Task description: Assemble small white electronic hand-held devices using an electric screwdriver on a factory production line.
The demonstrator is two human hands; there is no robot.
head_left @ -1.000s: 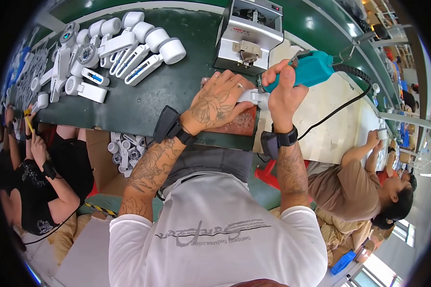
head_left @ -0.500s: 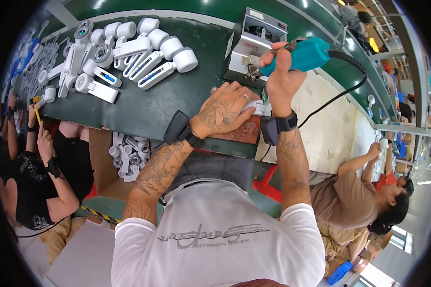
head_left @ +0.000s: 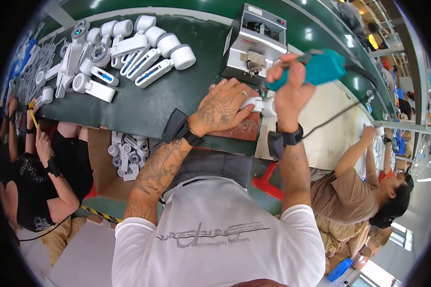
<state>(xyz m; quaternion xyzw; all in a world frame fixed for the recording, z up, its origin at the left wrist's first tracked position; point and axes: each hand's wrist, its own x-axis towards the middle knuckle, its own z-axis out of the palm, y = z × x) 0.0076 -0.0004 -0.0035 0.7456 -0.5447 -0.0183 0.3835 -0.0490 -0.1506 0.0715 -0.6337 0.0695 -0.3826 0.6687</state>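
My left hand (head_left: 221, 108) is clamping the white device (head_left: 256, 103), round head (head_left: 269, 108) jutting toward three o'clock; my right hand (head_left: 293, 95) is gripping the teal tool (head_left: 321, 70), toward two.

The corded tool (head_left: 318, 67) is teal, its cord (head_left: 334, 115) black. The device (head_left: 257, 104) beside the hands (head_left: 219, 106) is white, the mat (head_left: 245, 131) reddish brown. Dark floral linework patterns the left forearm (head_left: 154, 167); the wrist straps (head_left: 194, 138) are black. The grouped devices (head_left: 131, 44) are white with grey rims, several showing blue strips, against a dark green counter (head_left: 134, 106). The machine (head_left: 251, 44) is silver and black; the shirt (head_left: 196, 210), white with grey print.
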